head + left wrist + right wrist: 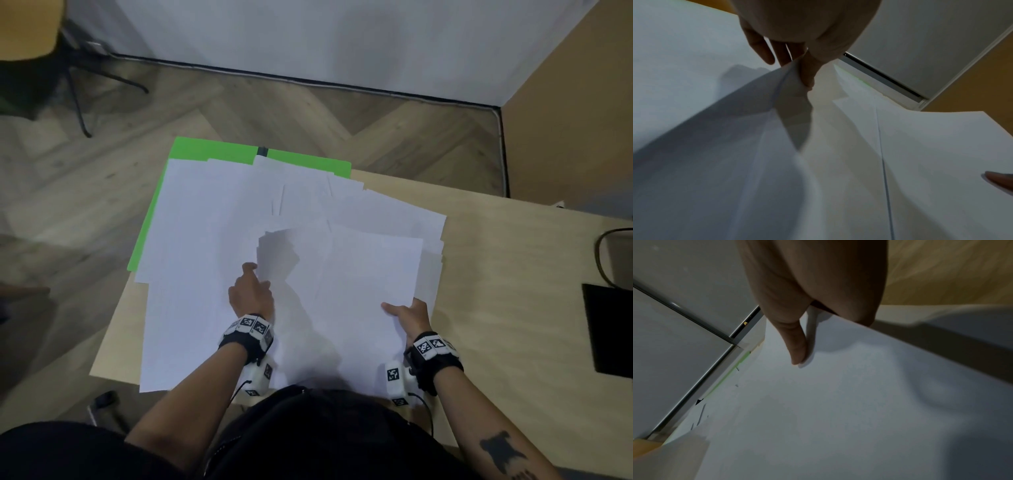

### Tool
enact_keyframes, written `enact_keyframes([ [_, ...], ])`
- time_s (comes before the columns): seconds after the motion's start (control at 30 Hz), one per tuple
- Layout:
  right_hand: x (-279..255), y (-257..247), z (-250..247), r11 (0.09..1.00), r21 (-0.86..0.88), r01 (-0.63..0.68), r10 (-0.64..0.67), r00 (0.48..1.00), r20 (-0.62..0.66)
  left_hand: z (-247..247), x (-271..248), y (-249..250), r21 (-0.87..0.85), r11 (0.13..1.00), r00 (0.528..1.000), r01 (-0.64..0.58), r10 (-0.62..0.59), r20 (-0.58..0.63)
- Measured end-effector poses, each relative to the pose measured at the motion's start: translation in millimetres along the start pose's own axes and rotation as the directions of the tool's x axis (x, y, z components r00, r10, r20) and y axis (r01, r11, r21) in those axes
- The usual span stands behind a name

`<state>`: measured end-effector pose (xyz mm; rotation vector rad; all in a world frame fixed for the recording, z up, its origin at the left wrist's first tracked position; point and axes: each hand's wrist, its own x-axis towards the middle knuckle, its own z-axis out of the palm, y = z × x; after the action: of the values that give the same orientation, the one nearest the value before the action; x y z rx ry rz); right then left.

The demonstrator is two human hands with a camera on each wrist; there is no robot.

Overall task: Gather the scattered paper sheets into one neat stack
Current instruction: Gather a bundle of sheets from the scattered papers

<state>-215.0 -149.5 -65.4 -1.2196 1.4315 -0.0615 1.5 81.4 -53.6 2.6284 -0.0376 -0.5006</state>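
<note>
White paper sheets [191,240] lie fanned and overlapping across most of the pale wood-grain bench [513,274], thin, matte and rectangular, their edges skewed at many angles; some overhang the bench's left and near edges. Under the far left of the spread sits a flat bright green folder [212,148], smooth-surfaced, with a small dark clip [262,150] at its far edge. The left hand [251,293] reaches into the middle of the pile and pinches a few sheets between thumb and fingers; in the left wrist view the pinched paper [764,104] bows upward into a soft curved fold, casting a dark shadow on the sheets below. The right hand [409,317] grips the near right corner of a broad, smooth bundle of sheets [363,274], the thumb lying on top and the fingers tucked beneath; the right wrist view shows the thumb [795,344] pressed flat on the blank white surface. Both wrists wear black straps carrying small white blocks printed with black-and-white square markers. At the right edge of the bench lies a flat black rectangular pad [606,329] with a dark cable [603,253] curling beside it. The floor beyond is herringbone wood.
</note>
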Motion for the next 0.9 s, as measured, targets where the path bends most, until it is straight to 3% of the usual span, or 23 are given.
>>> enact_keyframes([
  [0.17,-0.2,-1.4,-1.7,1.000,0.022,0.012,-0.012,0.999,0.029,-16.6,3.1,-0.1,0.098,0.994,0.998,-0.051,0.053,-0.023],
  [0.27,0.3,-2.5,-2.3,0.999,0.032,0.012,-0.014,0.998,0.055,-28.3,6.0,4.5,0.177,0.968,0.978,-0.177,0.193,-0.077],
  [0.43,-3.6,-8.3,-2.6,1.000,-0.008,-0.011,0.012,0.996,0.085,-58.7,17.3,21.5,0.075,0.950,0.929,-0.303,0.312,-0.200],
  [0.67,-7.2,-10.8,-1.8,0.997,-0.051,-0.052,0.056,0.996,0.063,-129.4,20.6,88.8,-0.025,0.807,0.741,-0.590,0.529,-0.414],
  [0.73,-7.9,-11.2,0.1,0.997,-0.033,-0.071,0.073,0.994,0.076,-148.2,11.8,111.4,-0.149,0.750,0.721,-0.644,0.530,-0.447],
  [0.9,-7.1,-13.3,3.4,0.999,-0.024,-0.036,0.039,0.993,0.109,-162.1,1.9,149.0,-0.669,0.465,0.808,-0.580,0.430,-0.402],
])
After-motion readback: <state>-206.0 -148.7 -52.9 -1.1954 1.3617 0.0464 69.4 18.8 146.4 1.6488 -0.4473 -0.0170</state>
